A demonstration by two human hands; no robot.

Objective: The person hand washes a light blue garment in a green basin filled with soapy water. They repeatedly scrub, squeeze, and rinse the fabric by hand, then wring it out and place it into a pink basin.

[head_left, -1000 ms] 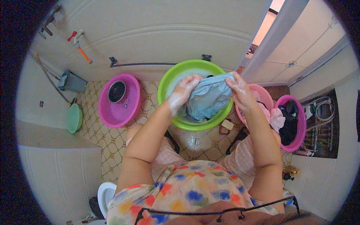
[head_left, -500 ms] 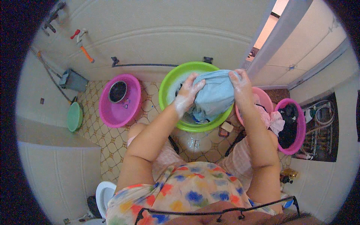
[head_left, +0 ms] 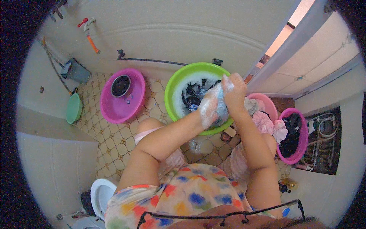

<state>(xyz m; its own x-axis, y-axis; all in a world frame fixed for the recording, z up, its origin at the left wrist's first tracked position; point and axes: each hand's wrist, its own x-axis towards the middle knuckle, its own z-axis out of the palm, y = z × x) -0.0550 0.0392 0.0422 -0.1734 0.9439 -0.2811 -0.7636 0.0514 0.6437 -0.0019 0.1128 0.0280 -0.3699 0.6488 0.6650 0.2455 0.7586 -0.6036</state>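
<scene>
My soapy left hand (head_left: 209,108) and soapy right hand (head_left: 233,91) are closed around a light-blue, bunched fabric garment (head_left: 222,108), fingers curled in and pressing it between them; the garment is over the right side of a lime-green, round plastic basin (head_left: 169,95); inside that basin, dark, wet fabric clothes (head_left: 192,94) lie among white suds, left of my hands; a pale, rectangular soap bar (head_left: 230,131) sits on the floor just beside the basin's near right edge; farther right stands a light-pink, round plastic basin (head_left: 273,105) with clothes.
</scene>
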